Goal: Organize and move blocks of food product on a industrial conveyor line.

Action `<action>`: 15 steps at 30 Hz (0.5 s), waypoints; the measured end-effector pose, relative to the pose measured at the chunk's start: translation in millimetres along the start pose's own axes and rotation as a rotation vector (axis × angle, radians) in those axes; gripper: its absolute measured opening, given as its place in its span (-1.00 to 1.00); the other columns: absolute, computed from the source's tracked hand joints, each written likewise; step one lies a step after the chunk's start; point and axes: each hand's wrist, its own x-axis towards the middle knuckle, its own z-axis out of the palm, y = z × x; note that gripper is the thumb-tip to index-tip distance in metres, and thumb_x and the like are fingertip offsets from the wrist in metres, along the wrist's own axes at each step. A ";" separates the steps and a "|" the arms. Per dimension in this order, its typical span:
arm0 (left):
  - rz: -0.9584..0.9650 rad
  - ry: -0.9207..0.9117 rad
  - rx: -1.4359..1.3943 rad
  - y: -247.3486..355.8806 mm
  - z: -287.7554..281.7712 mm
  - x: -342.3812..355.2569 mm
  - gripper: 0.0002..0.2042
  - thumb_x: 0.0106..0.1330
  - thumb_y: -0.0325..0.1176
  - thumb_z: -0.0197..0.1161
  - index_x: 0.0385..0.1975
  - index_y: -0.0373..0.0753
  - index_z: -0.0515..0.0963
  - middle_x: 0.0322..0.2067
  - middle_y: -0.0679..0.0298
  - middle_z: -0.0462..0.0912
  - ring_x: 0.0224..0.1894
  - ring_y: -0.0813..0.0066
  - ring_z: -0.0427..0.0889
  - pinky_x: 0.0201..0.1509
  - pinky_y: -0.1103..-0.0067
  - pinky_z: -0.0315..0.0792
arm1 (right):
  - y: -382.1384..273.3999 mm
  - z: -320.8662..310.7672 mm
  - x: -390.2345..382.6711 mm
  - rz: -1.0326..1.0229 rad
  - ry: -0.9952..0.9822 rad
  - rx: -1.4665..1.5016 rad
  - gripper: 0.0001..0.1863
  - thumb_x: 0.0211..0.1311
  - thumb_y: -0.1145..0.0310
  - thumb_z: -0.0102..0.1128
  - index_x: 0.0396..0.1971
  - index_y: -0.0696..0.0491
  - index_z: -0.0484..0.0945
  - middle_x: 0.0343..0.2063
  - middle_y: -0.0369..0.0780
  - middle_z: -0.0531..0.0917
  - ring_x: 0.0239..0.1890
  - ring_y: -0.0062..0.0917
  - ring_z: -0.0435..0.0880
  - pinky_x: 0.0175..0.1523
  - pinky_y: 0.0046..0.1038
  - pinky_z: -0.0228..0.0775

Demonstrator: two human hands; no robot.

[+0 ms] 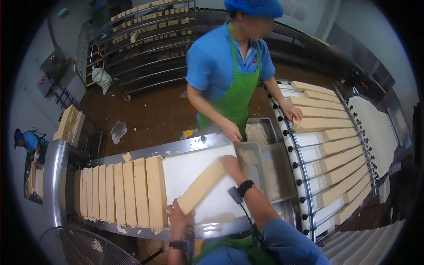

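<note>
A long, pale beige dough-like block (201, 185) lies slantwise between my hands, over a white conveyor belt (176, 165). My left hand (179, 215) is closed around its near left end. At its far right end my right hand (230, 167) grips it, with part of the fingers hidden from view. To the left, several similar blocks (128, 192) stand side by side in a row on the same belt, close to a metal housing (56, 176). Crumbs and scraps lie along the belt's near metal edge.
Opposite me a co-worker (229, 75) in a green apron touches a block on the right roller-edged conveyor (304, 176), which carries several blocks. Tubs with scraps (274, 176) sit between the conveyors. A loaded rack (150, 44) stands behind; a fan (88, 247) is near left.
</note>
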 end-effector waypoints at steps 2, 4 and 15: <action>0.002 -0.005 -0.003 -3.2 2.4 2.1 0.14 -0.18 -0.03 0.68 0.44 -0.13 0.09 0.20 -0.20 0.30 0.25 -0.19 0.41 0.27 0.08 0.42 | -1.0 -2.7 3.5 0.090 -0.260 -0.063 -0.66 0.28 0.11 0.20 -0.27 0.11 0.70 -0.21 -0.02 0.70 -0.13 -0.08 0.69 0.02 -0.13 0.49; -0.005 -0.003 -0.008 -8.6 5.4 2.8 0.14 -0.17 -0.03 0.68 0.45 -0.12 0.08 0.20 -0.20 0.30 0.24 -0.19 0.41 0.27 0.07 0.42 | -11.2 -4.4 3.7 0.018 0.235 -0.222 -0.65 0.27 0.10 0.23 -0.22 0.10 0.69 -0.24 -0.05 0.70 -0.13 -0.06 0.67 0.00 -0.10 0.48; 0.180 0.329 0.005 25.7 51.7 -12.1 -0.30 -0.05 -0.28 0.54 0.15 -0.28 0.40 0.14 -0.20 0.36 0.11 -0.18 0.47 0.21 0.13 0.42 | -44.1 -20.5 -86.9 0.195 0.112 -0.080 -0.49 0.23 0.12 0.30 0.00 0.24 0.55 -0.15 0.02 0.64 -0.03 -0.06 0.59 0.12 -0.09 0.42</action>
